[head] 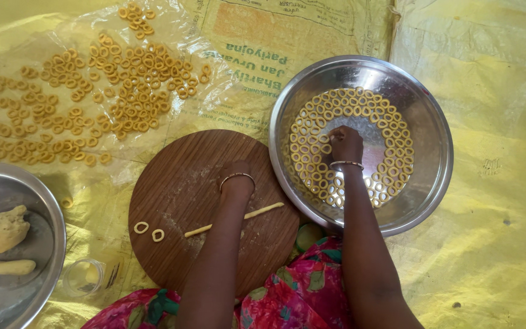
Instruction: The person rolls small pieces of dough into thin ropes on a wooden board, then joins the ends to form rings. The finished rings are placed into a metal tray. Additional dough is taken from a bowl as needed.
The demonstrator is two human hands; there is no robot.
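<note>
My right hand point(344, 144) reaches into a wide steel bowl point(427, 128) and its closed fingers touch the dough rings point(391, 131) laid in a circle inside. My left hand point(236, 179) rests fingers-down on a round wooden board point(178, 183), curled near its middle; whether it holds anything is hidden. A thin rolled dough rope point(263, 211) lies across the board just below my left wrist. Two small dough rings point(149, 231) sit on the board's left side. Both wrists wear bangles.
Several dough rings point(92, 97) are spread on the yellow plastic sheet point(494, 244) at top left. A steel plate point(44, 244) at lower left holds two dough lumps point(0, 230). A small clear jar point(83, 277) lies beside it. Floral cloth covers my lap.
</note>
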